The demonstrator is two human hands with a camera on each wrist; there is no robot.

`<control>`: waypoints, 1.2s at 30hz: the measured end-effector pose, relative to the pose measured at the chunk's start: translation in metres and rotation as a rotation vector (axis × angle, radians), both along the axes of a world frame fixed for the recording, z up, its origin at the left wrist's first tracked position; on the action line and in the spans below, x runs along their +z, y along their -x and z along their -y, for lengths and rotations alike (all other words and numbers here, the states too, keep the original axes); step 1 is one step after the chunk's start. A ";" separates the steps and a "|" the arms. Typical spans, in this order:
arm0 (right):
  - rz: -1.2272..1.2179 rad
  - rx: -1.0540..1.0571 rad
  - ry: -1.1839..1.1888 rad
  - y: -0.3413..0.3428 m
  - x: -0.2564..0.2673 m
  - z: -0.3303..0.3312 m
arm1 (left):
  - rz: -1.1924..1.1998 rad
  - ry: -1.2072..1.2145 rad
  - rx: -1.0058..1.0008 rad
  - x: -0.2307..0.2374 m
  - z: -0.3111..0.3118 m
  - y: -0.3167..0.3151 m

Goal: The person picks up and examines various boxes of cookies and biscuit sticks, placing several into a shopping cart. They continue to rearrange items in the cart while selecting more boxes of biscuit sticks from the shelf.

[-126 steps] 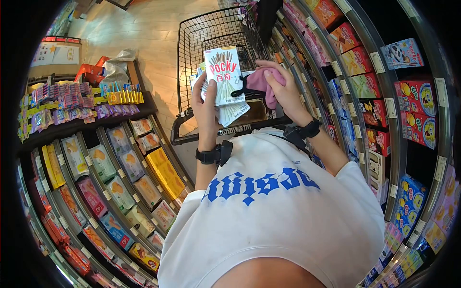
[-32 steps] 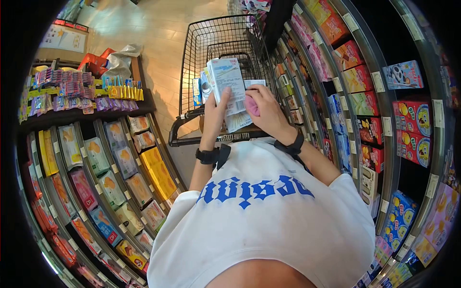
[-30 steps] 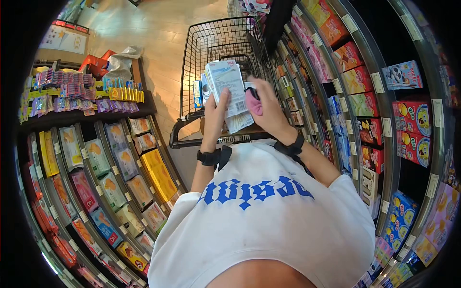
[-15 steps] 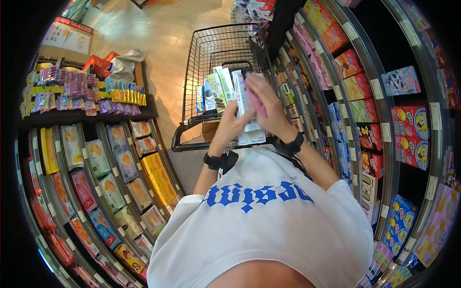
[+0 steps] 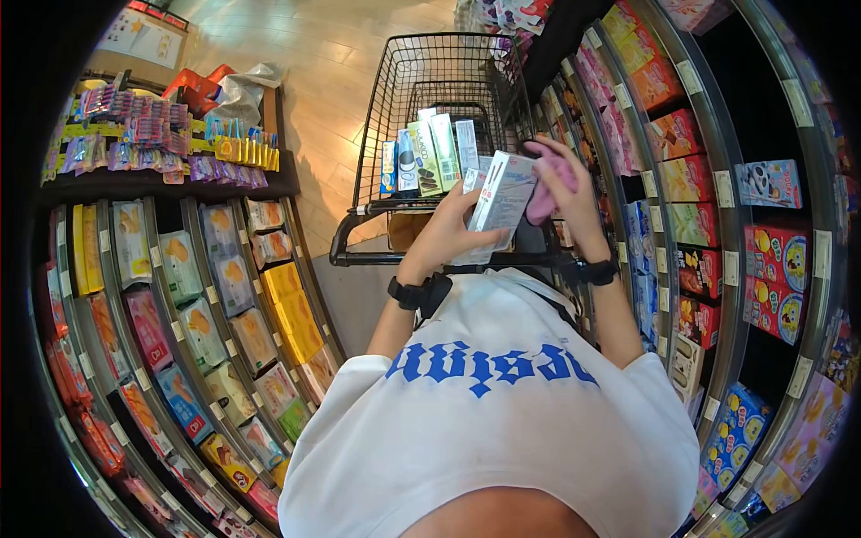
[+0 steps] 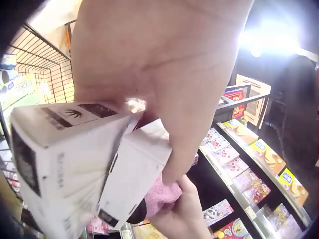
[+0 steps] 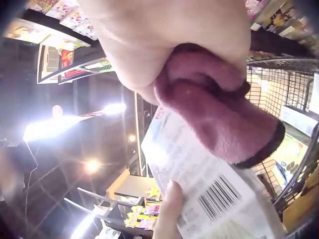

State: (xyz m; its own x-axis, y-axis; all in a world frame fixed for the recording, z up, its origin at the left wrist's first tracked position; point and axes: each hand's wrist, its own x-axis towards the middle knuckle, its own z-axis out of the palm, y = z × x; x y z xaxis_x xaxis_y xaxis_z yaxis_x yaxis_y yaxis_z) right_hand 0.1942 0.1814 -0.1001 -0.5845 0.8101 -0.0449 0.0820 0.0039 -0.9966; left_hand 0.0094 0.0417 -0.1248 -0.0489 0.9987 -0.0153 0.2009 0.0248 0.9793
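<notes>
White card box (image 5: 513, 202), one: small print and a barcode (image 7: 219, 197) on its broad face; tilted, held above the handle end of the cart. Second white box (image 6: 67, 164), one: just beside the first, dark panels on its end. I log both in the left hand (image 5: 447, 229), fingers and thumb closed round them, the thumb (image 7: 171, 201) laid on the barcoded face.

Pink cloth (image 5: 553, 179), one, black-edged, folded: gripped in the curled fingers of the right hand (image 5: 578, 206), next to the box; whether it touches the card I cannot tell.

Black wire cart (image 5: 462, 36), one. Inside, standing in a row: blue box (image 5: 388, 168), green box (image 5: 422, 163), white-and-green box (image 5: 445, 148) and others overlapping.

Black wrist straps (image 5: 420, 292), one per arm. White shirt (image 5: 489, 421), blue lettering across the chest.

Shelving, right side: red boxes (image 5: 774, 303), pale blue panda box (image 5: 769, 182). Shelving, left side: yellow packs (image 5: 296, 296), many wrapped packets. Beyond these, hanging packets (image 5: 134, 130) and wood-plank floor (image 5: 309, 94).
</notes>
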 end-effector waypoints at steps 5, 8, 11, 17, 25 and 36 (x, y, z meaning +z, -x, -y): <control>0.149 -0.007 0.434 -0.015 -0.024 0.023 | 0.046 -0.021 0.122 0.001 -0.003 0.000; 0.100 -0.043 0.300 -0.005 -0.024 0.030 | 0.043 0.059 0.160 -0.006 0.002 -0.003; 0.061 -0.056 0.205 -0.003 -0.020 0.032 | 0.038 0.105 0.221 -0.020 0.006 -0.005; 0.262 -0.142 -0.315 0.001 -0.018 0.039 | 0.135 0.005 0.372 -0.019 0.004 -0.008; 0.160 0.211 -0.501 0.015 -0.003 0.075 | 0.514 0.118 0.243 -0.023 0.008 -0.010; 0.166 0.117 0.191 0.002 -0.036 0.047 | 0.432 0.004 0.333 -0.013 -0.002 -0.009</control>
State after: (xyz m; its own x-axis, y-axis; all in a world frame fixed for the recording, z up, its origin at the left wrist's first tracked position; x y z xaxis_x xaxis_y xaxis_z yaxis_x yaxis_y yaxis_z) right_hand 0.1921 0.1341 -0.1364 -0.6457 0.7049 -0.2936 0.2542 -0.1641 -0.9531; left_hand 0.0182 0.0437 -0.1375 -0.3507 0.9302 -0.1078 -0.2390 0.0224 0.9708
